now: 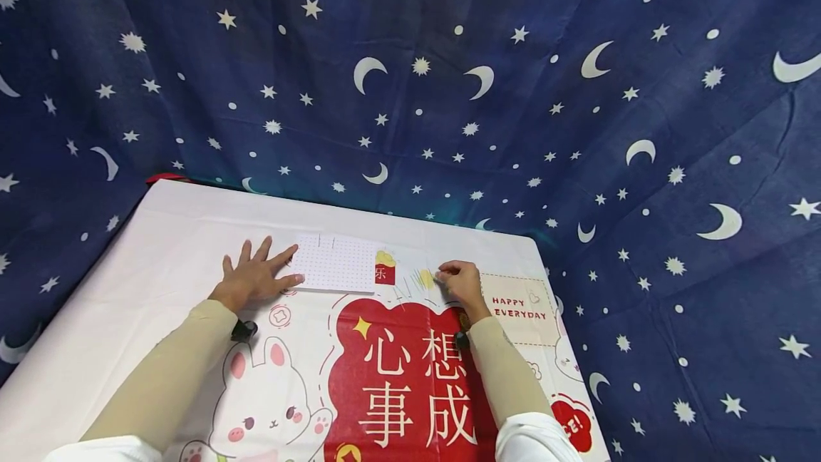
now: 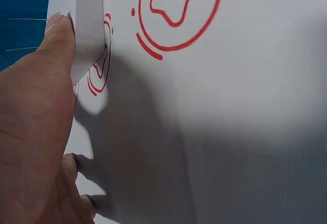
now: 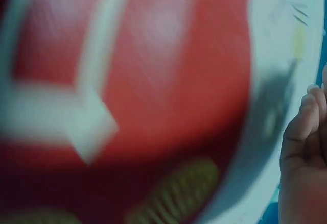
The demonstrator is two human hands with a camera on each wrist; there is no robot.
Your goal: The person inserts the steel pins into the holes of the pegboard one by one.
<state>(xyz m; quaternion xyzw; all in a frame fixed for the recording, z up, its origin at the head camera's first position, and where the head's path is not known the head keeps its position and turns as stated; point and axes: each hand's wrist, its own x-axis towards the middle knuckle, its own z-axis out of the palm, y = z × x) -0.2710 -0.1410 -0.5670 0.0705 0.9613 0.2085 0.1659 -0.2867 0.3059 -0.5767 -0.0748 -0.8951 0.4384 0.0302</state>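
A white block [image 1: 333, 264] with a grid of small dots lies near the back of the table, and two thin needles [image 1: 326, 241] stand up from it. My left hand [image 1: 256, 276] is spread at its left end, thumb and forefinger touching the block. In the left wrist view the thumb [image 2: 59, 35] rests against the block's side [image 2: 88, 25]. Several loose needles [image 1: 410, 282] lie on the cloth right of the block. My right hand [image 1: 463, 284] is just beside them, fingers bent and fingertips close together; whether a needle is between them cannot be seen.
The tablecloth [image 1: 192, 234] carries printed rabbits, red patches and lettering. A dark blue curtain [image 1: 417, 91] with moons and stars hangs behind the table and at both sides. A dark strap piece [image 1: 244, 331] sits at my left wrist.
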